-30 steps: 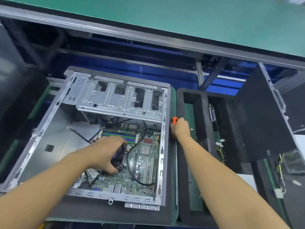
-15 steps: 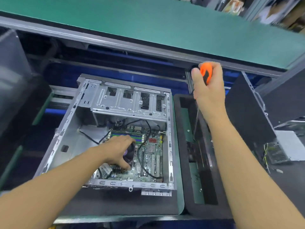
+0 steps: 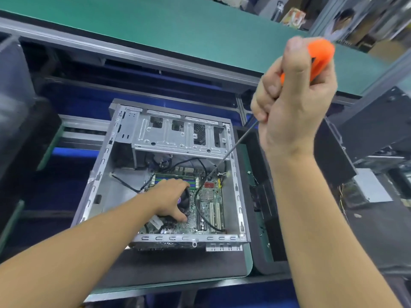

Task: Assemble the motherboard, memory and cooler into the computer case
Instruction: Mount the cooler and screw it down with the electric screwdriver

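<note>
An open grey computer case (image 3: 100, 174) lies on its side on a dark mat. Inside it sits a green motherboard (image 3: 209, 210) with memory sticks (image 3: 175, 180) in the slots at its far edge. My left hand (image 3: 171, 196) rests on the black cooler fan (image 3: 185, 202), fingers wrapped over it. High above the case's right side, my right hand (image 3: 293, 103) grips a screwdriver (image 3: 320, 61) with an orange handle. Its long thin shaft slants down left, the tip over the board's far right corner.
A black foam tray (image 3: 266, 218) stands right of the case, with a dark side panel (image 3: 378, 134) and loose parts farther right. A green-topped bench (image 3: 178, 30) runs across the back. Black cables loop over the board.
My right hand lifted the screwdriver from the tray, raised it high and swung its tip over the case. My left hand stayed on the cooler. The camera pulled back and up.
</note>
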